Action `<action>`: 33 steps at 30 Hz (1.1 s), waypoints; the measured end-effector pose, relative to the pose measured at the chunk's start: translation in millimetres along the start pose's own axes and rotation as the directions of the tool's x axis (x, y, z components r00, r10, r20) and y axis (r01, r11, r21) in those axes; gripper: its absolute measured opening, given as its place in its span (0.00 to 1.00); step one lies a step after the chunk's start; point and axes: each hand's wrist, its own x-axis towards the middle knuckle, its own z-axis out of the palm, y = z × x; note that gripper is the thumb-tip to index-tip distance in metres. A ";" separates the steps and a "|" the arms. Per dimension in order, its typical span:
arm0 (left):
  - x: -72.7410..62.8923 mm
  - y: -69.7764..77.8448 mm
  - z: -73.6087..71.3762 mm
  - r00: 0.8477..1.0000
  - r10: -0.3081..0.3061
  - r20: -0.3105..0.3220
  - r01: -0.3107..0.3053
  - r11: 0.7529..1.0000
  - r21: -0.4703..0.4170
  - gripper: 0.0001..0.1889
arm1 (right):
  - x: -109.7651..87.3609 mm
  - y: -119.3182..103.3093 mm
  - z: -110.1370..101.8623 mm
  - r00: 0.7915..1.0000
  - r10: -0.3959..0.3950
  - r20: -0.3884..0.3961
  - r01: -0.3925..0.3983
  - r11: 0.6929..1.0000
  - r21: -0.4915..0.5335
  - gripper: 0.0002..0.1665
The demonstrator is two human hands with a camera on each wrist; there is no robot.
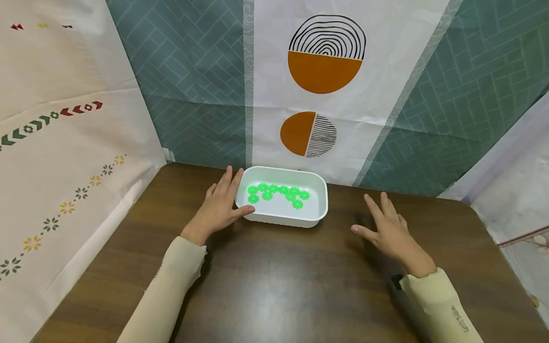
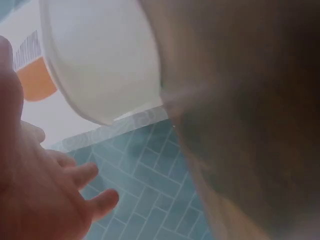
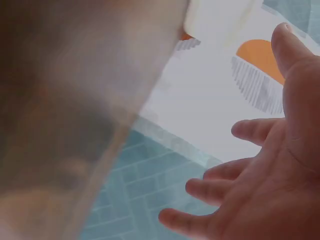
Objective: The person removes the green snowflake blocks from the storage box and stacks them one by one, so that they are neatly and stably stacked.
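A white rectangular tub (image 1: 283, 220) with rounded corners stands near the back edge of the table. Several bright green flower-shaped pieces (image 1: 273, 189) lie on its floor, mostly toward the far side. My left hand (image 1: 218, 205) is spread at the tub's left end, thumb by the near rim; whether it touches the rim I cannot tell. In the left wrist view the tub's outer wall (image 2: 105, 60) shows beside the left hand (image 2: 45, 185). Well to the right of the tub, my right hand (image 1: 388, 231) hovers with fingers apart and holds nothing; its palm (image 3: 270, 185) faces the tub.
The brown wooden table (image 1: 274, 276) extends toward me and to both sides. Behind it hangs a teal and white patterned cloth (image 1: 274, 85), close to the tub's far side. A white cloth with printed motifs (image 1: 64, 157) borders the left side, another pale cloth (image 1: 514, 219) the right.
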 end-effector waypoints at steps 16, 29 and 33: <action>18.8 7.4 15.1 0.994 -0.072 0.085 0.094 0.953 -0.287 0.64 | 43.1 -40.2 -24.9 0.990 -0.115 -0.086 0.124 0.986 0.113 0.54; 18.6 2.5 20.3 0.981 -0.136 0.138 0.168 0.949 -0.266 0.62 | 95.2 -79.3 -30.0 0.977 -0.185 -0.103 0.202 0.959 0.197 0.47; 18.6 3.0 19.7 0.978 -0.145 0.150 0.178 0.954 -0.239 0.62 | 109.7 -92.1 -29.2 0.972 -0.217 -0.086 0.231 0.949 0.216 0.47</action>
